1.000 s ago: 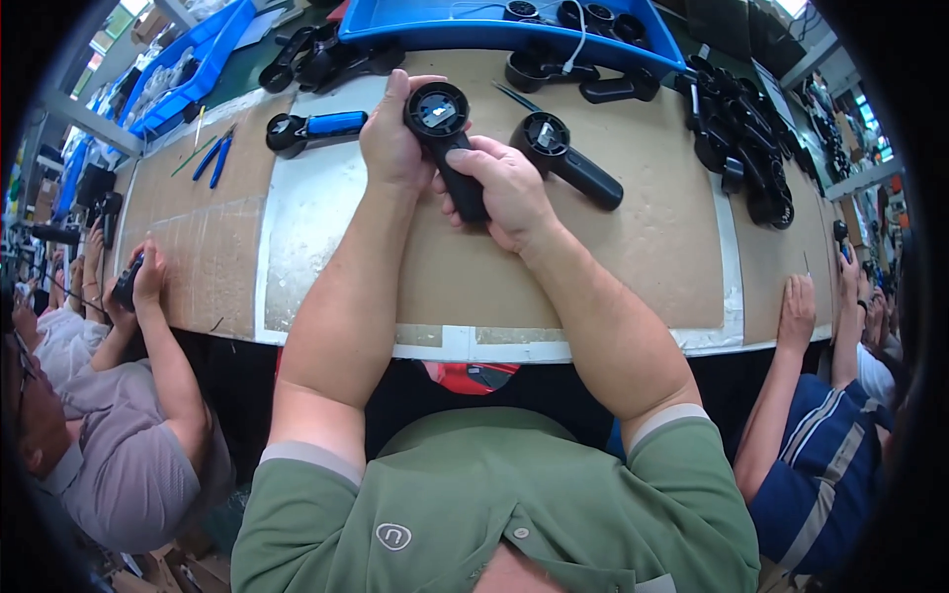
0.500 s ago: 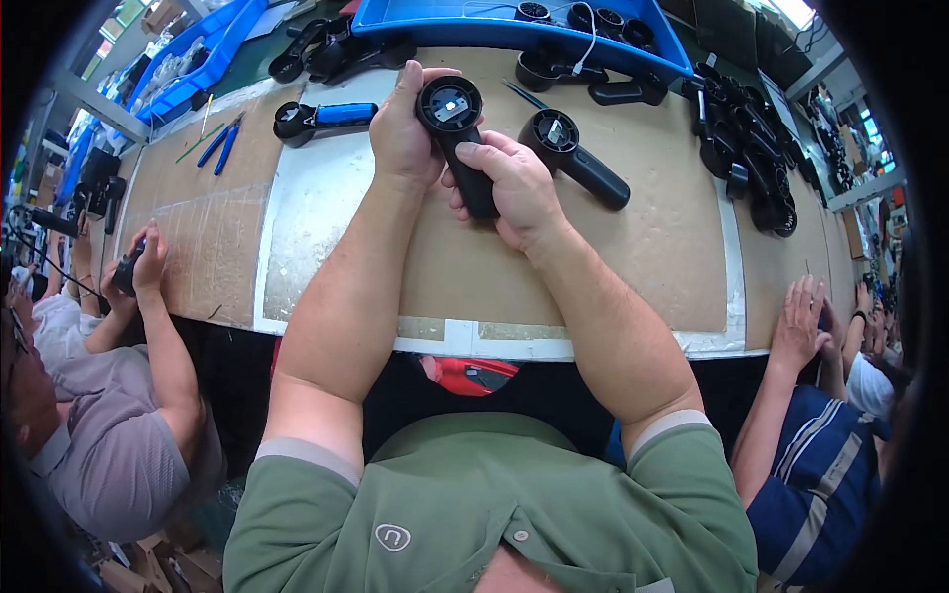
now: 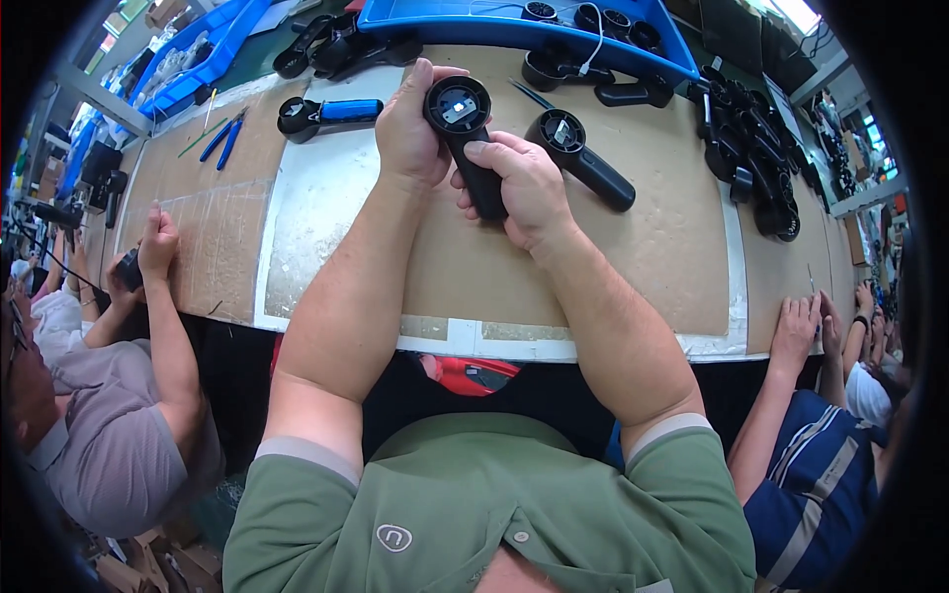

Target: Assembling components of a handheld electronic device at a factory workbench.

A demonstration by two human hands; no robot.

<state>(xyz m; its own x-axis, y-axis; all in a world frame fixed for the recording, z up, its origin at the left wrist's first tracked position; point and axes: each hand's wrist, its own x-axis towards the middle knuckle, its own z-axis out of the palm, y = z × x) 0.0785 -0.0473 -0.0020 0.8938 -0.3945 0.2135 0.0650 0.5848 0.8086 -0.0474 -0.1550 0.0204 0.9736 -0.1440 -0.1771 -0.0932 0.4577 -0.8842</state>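
Over the brown work board (image 3: 474,277), both my hands hold one black handheld fan body (image 3: 481,180), its round head toward the far side. My left hand (image 3: 407,138) cups the head's left side, the thumb pointing up. My right hand (image 3: 534,193) wraps the handle from the right, with the thumb on top of it. A metallic part shows inside the open round head. A second black handheld fan body (image 3: 599,178) lies just right of my right hand. Behind it is a thin pointed tool (image 3: 532,93), partly hidden.
Left of my hands lies a black round-headed piece with a blue handle (image 3: 346,111), then blue-handled pliers (image 3: 223,141). A blue bin (image 3: 455,28) stands at the back. Black fan bodies (image 3: 756,173) pile up at right. Co-workers sit on both sides.
The view has shifted slightly. My hands keep the same hold on the fan body. At left a co-worker's hand has shifted on the piece it holds; at right a co-worker's hands moved a little.
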